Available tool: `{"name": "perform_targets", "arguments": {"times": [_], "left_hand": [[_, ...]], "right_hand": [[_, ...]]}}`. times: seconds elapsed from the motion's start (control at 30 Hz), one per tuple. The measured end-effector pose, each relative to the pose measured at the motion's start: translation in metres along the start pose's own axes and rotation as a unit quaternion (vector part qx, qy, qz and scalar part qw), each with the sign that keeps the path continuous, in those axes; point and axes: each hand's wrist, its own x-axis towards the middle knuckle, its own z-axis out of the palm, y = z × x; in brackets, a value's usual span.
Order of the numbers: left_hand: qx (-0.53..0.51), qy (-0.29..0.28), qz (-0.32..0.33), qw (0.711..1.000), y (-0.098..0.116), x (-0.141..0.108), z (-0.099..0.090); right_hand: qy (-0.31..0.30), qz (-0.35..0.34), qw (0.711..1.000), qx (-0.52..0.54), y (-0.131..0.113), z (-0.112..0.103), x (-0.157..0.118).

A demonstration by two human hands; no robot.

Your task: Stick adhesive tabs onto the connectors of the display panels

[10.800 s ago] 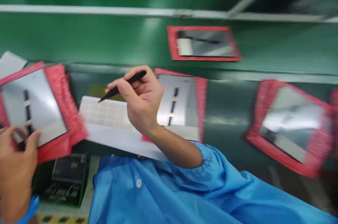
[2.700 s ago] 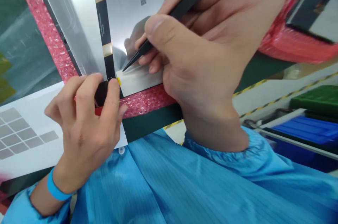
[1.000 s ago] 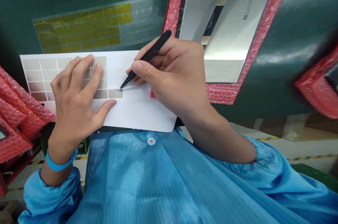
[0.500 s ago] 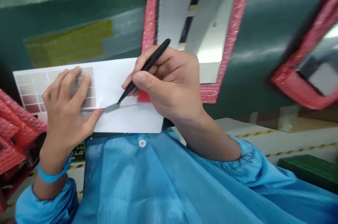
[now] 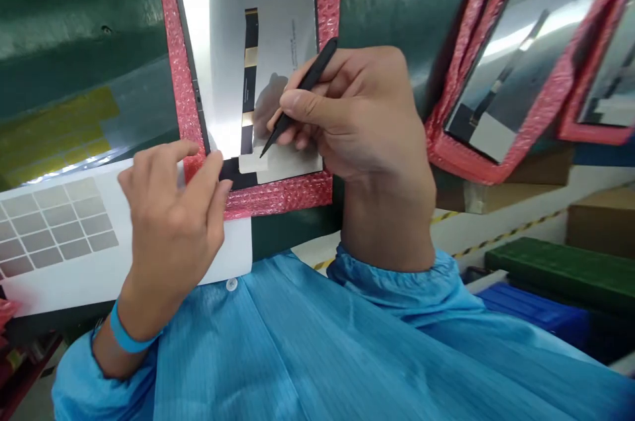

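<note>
Black tweezers (image 5: 308, 80) are pinched in my right hand (image 5: 357, 110), their dark tip over a small pale sticker (image 5: 252, 163) near the lower edge of a silver display panel (image 5: 278, 24). The panel lies on pink bubble wrap (image 5: 282, 201), and a black ribbon strip (image 5: 249, 87) runs down its middle. At the panel's lower left corner rests my left hand (image 5: 173, 209), fingers apart and holding nothing, its fingertips at the wrap and the panel's edge. Below and left of it is a white sheet (image 5: 54, 292) with rows of grey square stickers (image 5: 67, 232).
More panels in pink bubble wrap (image 5: 540, 70) lie to the right on the green mat (image 5: 387, 17). A yellow label sheet (image 5: 59, 130) is at the left. Beyond the bench edge stand a blue bin (image 5: 536, 308) and a cardboard box (image 5: 602, 222).
The view has shifted right. Both hands have moved from the white sheet to the wrapped panel; a small pale sticker now shows under the tweezers' tip.
</note>
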Motion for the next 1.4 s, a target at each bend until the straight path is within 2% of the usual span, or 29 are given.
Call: {"name": "perform_targets", "arguments": {"times": [0.07, 0.13, 0.27, 0.5, 0.7, 0.8, 1.4], "left_hand": [[-0.011, 0.004, 0.004, 1.0, 0.001, 0.006, 0.015], [-0.019, 0.014, 0.006, 1.0, -0.001, 0.006, 0.02], [-0.023, -0.01, 0.006, 1.0, -0.007, 0.003, 0.015], [-0.009, -0.032, 0.024, 0.999, -0.006, 0.005, 0.01], [-0.001, -0.059, 0.012, 0.998, -0.004, 0.001, 0.006], [0.001, -0.055, 0.008, 0.998, -0.004, 0.0, 0.006], [0.001, -0.063, 0.009, 0.998, 0.005, 0.002, 0.008]], "right_hand": [[-0.005, 0.013, 1.0, -0.02, -0.005, 0.001, 0.0], [0.005, 0.029, 0.999, -0.04, -0.01, 0.0, 0.0], [0.022, 0.053, 0.996, -0.066, -0.018, 0.002, -0.002], [0.012, 0.084, 0.993, -0.086, -0.022, 0.006, 0.002], [0.007, 0.044, 0.995, -0.086, -0.01, 0.002, 0.004], [0.006, 0.037, 0.996, -0.084, -0.007, 0.001, 0.003], [0.014, 0.018, 0.994, -0.104, -0.012, 0.006, 0.001]]}}
